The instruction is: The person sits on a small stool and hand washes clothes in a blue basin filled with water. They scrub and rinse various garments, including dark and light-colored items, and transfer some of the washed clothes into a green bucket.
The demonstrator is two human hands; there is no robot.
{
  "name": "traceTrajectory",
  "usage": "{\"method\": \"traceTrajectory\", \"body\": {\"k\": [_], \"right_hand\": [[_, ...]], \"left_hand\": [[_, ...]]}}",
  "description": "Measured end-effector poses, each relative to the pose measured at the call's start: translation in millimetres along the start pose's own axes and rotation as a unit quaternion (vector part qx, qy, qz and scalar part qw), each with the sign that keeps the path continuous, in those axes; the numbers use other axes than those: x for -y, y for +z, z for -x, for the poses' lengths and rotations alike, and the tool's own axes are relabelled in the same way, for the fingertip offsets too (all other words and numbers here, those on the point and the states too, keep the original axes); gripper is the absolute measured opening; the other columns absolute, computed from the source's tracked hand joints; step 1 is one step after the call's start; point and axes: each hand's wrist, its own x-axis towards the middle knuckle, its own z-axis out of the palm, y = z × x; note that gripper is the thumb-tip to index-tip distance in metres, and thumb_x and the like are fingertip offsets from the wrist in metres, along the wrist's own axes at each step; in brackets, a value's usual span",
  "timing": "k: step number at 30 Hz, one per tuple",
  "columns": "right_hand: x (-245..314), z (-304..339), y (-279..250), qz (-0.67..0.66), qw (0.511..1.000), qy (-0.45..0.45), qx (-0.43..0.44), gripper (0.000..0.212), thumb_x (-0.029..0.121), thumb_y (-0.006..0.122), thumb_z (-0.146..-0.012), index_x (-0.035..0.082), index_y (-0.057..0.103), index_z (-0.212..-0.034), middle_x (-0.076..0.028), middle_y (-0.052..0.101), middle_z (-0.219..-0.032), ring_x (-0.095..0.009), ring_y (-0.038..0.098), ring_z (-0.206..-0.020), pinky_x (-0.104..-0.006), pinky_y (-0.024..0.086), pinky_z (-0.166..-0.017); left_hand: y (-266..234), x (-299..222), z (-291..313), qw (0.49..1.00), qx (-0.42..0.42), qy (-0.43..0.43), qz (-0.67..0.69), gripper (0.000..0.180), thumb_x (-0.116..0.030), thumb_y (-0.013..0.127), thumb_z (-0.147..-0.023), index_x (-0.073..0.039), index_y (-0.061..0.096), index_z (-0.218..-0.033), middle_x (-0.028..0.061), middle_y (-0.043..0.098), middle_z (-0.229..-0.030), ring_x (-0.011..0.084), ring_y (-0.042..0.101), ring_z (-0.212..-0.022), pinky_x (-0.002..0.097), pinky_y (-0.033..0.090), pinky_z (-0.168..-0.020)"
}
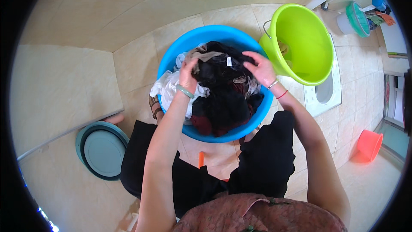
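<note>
A round blue basin (171,51) stands on the floor between my legs, heaped with clothes. Black garments (223,103) fill most of it, one with a small white tag. White cloth (169,83) bulges over the left rim, and a beige piece (207,56) lies toward the back. My left hand (188,75), with a pale green bangle at the wrist, is at the left side of the heap, fingers loosely curved and apart. Over the right side, my right hand (261,69) has its fingers spread, with no cloth visibly gripped. Whether either hand touches the clothes is unclear.
A lime-green bucket (302,71) tilts beside the basin's right edge, with something yellowish inside. Behind it is a white floor fixture (330,99). A grey-green tub (103,152) lies at the left, a pink bucket (370,144) at the far right. A lined bin (358,19) stands at the back right.
</note>
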Motion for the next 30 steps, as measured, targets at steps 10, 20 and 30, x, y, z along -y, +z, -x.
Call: {"method": "traceTrajectory", "body": {"k": [10,20,30], "right_hand": [[-71,-20,71,0.281,0.956,-0.036,0.079,0.063,0.038,0.065,-0.089,0.030,0.040,-0.145,-0.011,0.019,-0.159,-0.045,0.025,-0.141,-0.0642,0.035,-0.101],[-121,-38,119,0.372,0.911,0.053,0.171,0.061,0.027,0.070,-0.084,0.025,0.044,-0.140,-0.015,0.031,-0.149,-0.043,0.044,-0.121,-0.0527,0.043,-0.097],[-48,-46,100,-0.232,0.969,0.083,-0.014,0.048,0.012,0.077,-0.080,0.005,0.059,-0.124,-0.011,0.064,-0.118,-0.020,0.061,-0.110,-0.0314,0.047,-0.097]], "left_hand": [[39,62,-23,0.587,0.031,0.226,-0.777,0.069,-0.047,0.065,-0.086,-0.037,0.035,-0.148,0.0149,0.003,-0.162,0.0451,0.007,-0.146,0.0602,0.015,-0.115],[2,89,-69,0.454,0.087,0.103,-0.881,0.052,-0.032,0.048,-0.096,-0.026,0.039,-0.147,0.0142,0.019,-0.159,0.0396,0.010,-0.147,0.0590,0.005,-0.116],[2,91,-19,0.925,0.012,0.151,-0.349,0.040,-0.036,0.055,-0.099,-0.025,0.054,-0.137,0.0126,0.055,-0.135,0.0239,0.049,-0.127,0.0454,0.040,-0.103]]}}
